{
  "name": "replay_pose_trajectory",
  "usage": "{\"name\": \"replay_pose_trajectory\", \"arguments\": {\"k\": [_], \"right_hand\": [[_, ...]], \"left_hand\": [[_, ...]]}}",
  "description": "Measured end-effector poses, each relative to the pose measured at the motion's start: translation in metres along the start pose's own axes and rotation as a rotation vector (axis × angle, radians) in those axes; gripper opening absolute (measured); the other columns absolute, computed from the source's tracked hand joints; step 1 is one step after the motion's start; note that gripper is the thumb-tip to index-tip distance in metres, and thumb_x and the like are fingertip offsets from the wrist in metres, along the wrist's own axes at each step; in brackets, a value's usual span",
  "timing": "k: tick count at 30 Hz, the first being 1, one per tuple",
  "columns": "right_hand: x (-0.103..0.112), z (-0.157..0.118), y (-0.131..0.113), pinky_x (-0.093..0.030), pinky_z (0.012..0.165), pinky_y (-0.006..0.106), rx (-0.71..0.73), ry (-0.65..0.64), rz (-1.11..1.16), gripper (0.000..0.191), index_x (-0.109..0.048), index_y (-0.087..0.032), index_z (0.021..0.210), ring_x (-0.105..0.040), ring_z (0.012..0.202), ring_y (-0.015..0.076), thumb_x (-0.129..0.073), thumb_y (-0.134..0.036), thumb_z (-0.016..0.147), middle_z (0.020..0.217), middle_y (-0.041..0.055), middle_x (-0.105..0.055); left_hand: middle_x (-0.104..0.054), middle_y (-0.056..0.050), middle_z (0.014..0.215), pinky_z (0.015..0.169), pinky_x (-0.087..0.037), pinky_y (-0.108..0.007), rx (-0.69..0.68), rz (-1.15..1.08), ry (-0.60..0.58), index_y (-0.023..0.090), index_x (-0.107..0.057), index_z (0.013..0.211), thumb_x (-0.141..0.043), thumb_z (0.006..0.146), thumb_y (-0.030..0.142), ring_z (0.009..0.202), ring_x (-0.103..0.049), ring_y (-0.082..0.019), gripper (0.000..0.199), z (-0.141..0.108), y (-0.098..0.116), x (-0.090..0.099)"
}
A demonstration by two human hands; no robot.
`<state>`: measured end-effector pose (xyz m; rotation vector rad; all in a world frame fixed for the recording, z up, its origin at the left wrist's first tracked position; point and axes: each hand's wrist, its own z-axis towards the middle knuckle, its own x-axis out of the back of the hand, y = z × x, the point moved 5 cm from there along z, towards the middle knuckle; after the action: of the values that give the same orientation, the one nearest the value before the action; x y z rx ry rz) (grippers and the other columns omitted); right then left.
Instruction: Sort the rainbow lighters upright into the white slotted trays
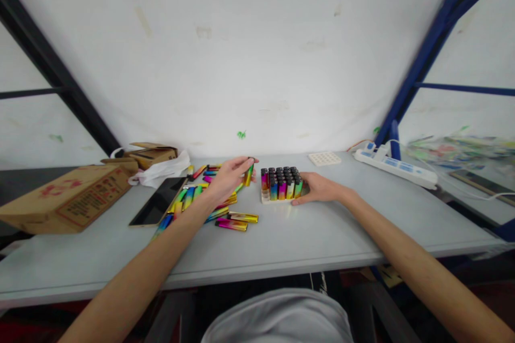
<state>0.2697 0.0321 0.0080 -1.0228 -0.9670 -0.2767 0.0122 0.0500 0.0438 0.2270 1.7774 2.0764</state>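
Pinched in my left hand (229, 178) is a yellow-green lighter (249, 173), held upright with its dark top up, just left of a white tray (277, 201). Several black-topped, shiny coloured lighters (282, 188) stand upright in rows in this tray. One slot at its front left corner holds no lighter. My right hand (316, 187) grips the tray's right side, thumb at the front corner, other fingers partly hidden behind. Under and around my left forearm lies a loose pile of coloured lighters (189, 198), and two lighters (237, 223) lie nearer the table's front edge.
A second white tray with holes (324, 158) lies near the wall. At right is a white power strip (396, 168) with cables. On the left are a dark tablet (158, 202), a white plastic bag (164, 171) and a cardboard box (68, 195). Blue posts (426, 48) flank the right.
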Motion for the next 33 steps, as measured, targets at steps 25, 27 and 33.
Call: {"name": "replay_pose_trajectory", "arguments": {"k": [25, 27, 33], "right_hand": [[0.000, -0.001, -0.001, -0.053, 0.089, 0.044, -0.008, -0.020, -0.001, 0.074, -0.070, -0.016, 0.121, -0.067, 0.098, 0.0316, -0.088, -0.062, 0.065, 0.108, 0.0099, -0.076], [0.000, 0.000, -0.001, -0.054, 0.089, 0.044, -0.012, -0.021, -0.003, 0.074, -0.070, -0.016, 0.121, -0.067, 0.098, 0.0316, -0.088, -0.062, 0.065, 0.108, 0.0097, -0.076], [0.000, 0.000, -0.001, -0.054, 0.088, 0.042, -0.010, -0.004, 0.001, 0.075, -0.071, -0.016, 0.119, -0.068, 0.096, 0.0310, -0.089, -0.062, 0.063, 0.105, 0.0095, -0.076]], "left_hand": [[-0.030, 0.006, 0.061, 0.044, -0.022, -0.020, 0.202, -0.048, -0.081, 0.019, -0.047, 0.071, -0.043, 0.093, 0.050, 0.045, -0.026, -0.008, 0.038, -0.006, -0.006, -0.015], [-0.037, 0.005, 0.061, 0.044, -0.028, -0.021, 0.165, -0.040, -0.086, 0.020, -0.052, 0.081, -0.048, 0.092, 0.052, 0.047, -0.033, -0.009, 0.035, -0.006, -0.007, -0.016], [-0.065, -0.001, 0.081, 0.070, -0.051, -0.028, -0.087, 0.253, -0.073, 0.019, -0.059, 0.089, -0.065, 0.090, 0.047, 0.072, -0.060, -0.015, 0.028, -0.005, 0.000, -0.017]]}}
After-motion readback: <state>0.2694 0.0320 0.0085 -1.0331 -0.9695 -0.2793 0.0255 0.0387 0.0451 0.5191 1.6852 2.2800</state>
